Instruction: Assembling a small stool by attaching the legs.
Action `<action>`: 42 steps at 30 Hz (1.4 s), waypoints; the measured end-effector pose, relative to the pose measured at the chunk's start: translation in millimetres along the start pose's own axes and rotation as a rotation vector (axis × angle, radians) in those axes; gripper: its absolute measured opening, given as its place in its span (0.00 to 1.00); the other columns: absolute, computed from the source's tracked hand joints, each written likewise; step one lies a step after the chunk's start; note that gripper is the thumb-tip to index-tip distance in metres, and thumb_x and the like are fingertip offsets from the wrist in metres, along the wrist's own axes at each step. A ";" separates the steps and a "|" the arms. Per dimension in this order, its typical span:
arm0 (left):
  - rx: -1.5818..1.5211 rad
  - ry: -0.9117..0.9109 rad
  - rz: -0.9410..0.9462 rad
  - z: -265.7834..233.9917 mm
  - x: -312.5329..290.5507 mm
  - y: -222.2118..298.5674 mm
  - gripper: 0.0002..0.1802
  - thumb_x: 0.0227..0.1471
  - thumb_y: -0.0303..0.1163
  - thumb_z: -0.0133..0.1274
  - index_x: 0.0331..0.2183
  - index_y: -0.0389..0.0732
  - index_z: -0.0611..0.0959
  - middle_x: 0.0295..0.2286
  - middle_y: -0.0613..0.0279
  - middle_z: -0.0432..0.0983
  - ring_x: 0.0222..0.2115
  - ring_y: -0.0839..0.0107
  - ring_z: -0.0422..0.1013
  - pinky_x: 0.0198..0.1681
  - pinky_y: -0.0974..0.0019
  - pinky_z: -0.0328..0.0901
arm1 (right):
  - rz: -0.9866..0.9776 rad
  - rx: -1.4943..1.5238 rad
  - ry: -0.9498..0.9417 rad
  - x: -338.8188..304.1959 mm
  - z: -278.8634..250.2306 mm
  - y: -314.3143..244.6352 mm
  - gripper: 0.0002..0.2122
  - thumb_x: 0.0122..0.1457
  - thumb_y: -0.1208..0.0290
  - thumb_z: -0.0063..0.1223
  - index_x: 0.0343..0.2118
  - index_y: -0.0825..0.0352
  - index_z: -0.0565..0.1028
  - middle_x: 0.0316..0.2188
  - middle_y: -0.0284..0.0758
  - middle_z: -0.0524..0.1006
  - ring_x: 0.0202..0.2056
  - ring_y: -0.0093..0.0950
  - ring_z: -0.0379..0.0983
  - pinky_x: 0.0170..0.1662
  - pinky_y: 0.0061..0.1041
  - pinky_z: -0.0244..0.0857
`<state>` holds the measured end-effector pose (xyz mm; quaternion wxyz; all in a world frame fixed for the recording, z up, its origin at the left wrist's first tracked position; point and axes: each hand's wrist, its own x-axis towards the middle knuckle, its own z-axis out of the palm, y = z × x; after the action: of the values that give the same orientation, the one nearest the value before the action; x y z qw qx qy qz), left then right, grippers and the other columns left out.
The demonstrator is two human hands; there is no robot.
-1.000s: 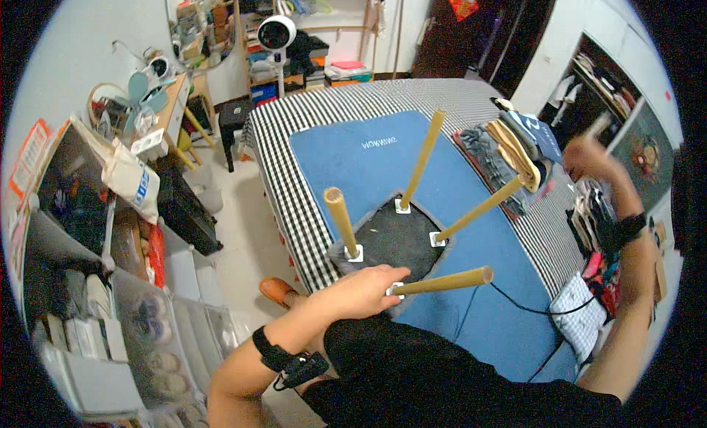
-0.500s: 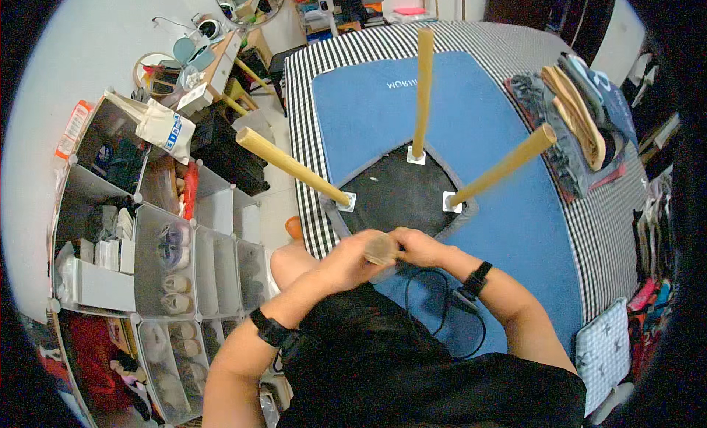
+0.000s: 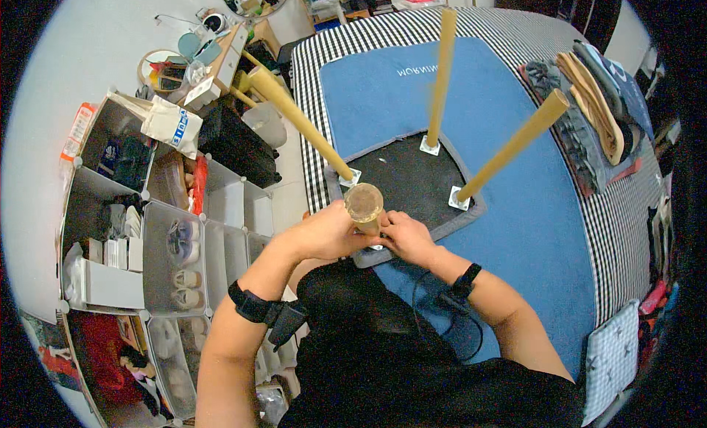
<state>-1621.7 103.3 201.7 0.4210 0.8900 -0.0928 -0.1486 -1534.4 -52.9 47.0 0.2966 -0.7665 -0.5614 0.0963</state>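
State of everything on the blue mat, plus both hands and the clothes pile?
Stool: upside down, underside showing.
Near leg: end toward camera, base mostly hidden.
Other three legs: standing at white plates, splayed.
Left hand: closed around near leg.
Right hand: at its base, grip unclear.
Blue mat: spread out.
Clothes: folded, stacked.

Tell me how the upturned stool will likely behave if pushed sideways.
The stool likely resists tipping, resting on its broad seat. The blue mat beneath looks like fabric, so it may drag or ruck. The wooden-looking legs seem stiff, so probably won't flex much.
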 end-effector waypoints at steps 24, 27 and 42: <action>0.257 0.669 0.284 25.6 -35.3 -105.6 0.15 0.42 0.28 0.59 0.36 0.37 0.76 0.31 0.62 0.74 0.30 0.74 0.71 0.32 0.71 0.66 | 0.117 -0.011 0.093 56.7 46.2 3.7 0.12 0.46 0.66 0.56 0.35 0.58 0.75 0.34 0.34 0.69 0.36 0.34 0.70 0.37 0.31 0.66; 0.283 0.714 0.339 29.2 -33.1 -95.3 0.12 0.41 0.30 0.60 0.31 0.37 0.77 0.29 0.62 0.73 0.28 0.73 0.71 0.30 0.71 0.66 | 0.136 0.013 0.052 57.9 43.6 7.3 0.13 0.45 0.66 0.56 0.36 0.58 0.75 0.34 0.35 0.69 0.36 0.35 0.70 0.38 0.32 0.66; -0.266 0.618 -0.032 20.3 -48.4 -66.7 0.22 0.44 0.24 0.56 0.44 0.36 0.71 0.37 0.59 0.72 0.37 0.72 0.69 0.40 0.69 0.65 | -0.065 0.301 -0.083 92.4 5.7 -26.3 0.17 0.40 0.64 0.62 0.34 0.64 0.73 0.32 0.41 0.73 0.35 0.41 0.69 0.38 0.36 0.64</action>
<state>-1671.4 144.6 146.7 0.5393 0.8315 0.0733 0.1109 -1525.9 39.0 74.4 0.3876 -0.6901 -0.5770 0.2014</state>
